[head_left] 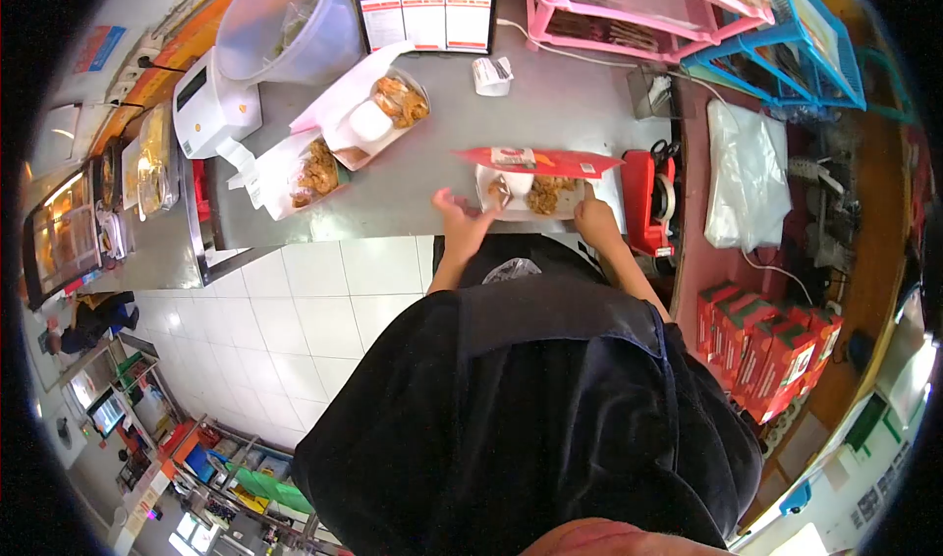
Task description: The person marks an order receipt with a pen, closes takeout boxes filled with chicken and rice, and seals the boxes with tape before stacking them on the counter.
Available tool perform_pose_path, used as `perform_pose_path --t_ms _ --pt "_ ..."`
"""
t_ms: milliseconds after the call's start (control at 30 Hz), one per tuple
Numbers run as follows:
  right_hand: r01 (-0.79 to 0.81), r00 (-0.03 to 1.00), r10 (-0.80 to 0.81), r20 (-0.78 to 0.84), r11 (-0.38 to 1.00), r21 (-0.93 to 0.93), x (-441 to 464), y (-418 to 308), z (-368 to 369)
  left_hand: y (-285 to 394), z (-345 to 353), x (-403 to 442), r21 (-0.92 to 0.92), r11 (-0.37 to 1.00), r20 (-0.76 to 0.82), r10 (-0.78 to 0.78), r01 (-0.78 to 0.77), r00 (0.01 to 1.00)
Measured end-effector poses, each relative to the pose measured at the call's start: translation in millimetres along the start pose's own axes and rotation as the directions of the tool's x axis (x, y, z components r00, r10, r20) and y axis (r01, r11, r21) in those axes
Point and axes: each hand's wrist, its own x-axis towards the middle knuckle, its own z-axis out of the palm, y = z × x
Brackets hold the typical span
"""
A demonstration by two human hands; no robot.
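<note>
On the metal counter in front of me stands a food box point(485, 200) with its red lid point(550, 161) raised at the far side. Inside are brown fried pieces point(550, 194), something white and a small packet. My left hand point(464, 224) is at the box's left front corner, fingers apart, with nothing seen in it. My right hand point(595, 220) is at the right end of the box, its fingers closed on the box's edge. Two more open boxes with fried food, a larger one point(378, 119) and a smaller one point(312, 175), stand to the left.
Behind the boxes are a tablet point(427, 19), a plastic tub point(290, 30), a white printer point(216, 109) and a small white packet point(492, 76). A red tape dispenser point(646, 202), plastic bags point(747, 175) and pink racks point(638, 16) are on the right.
</note>
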Motion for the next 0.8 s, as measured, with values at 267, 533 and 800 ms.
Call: perform_pose_path --t_ms 267,533,800 --pt "-0.004 0.899 -0.042 -0.437 0.995 -0.103 -0.1 -11.8 -47.6 32.5 -18.9 28.5 0.536 0.753 -0.254 0.575 -0.382 0.777" --pt "0.608 0.624 -0.674 -0.396 0.737 -0.296 33.3 -24.2 -49.9 -4.4 -34.6 62.0 0.411 0.534 0.475 0.566 -0.739 0.674" --pt "0.312 0.889 -0.032 -0.456 0.771 0.555 13.0 -49.1 10.8 24.0 8.8 1.6 -0.079 0.990 0.060 0.126 -0.121 0.990"
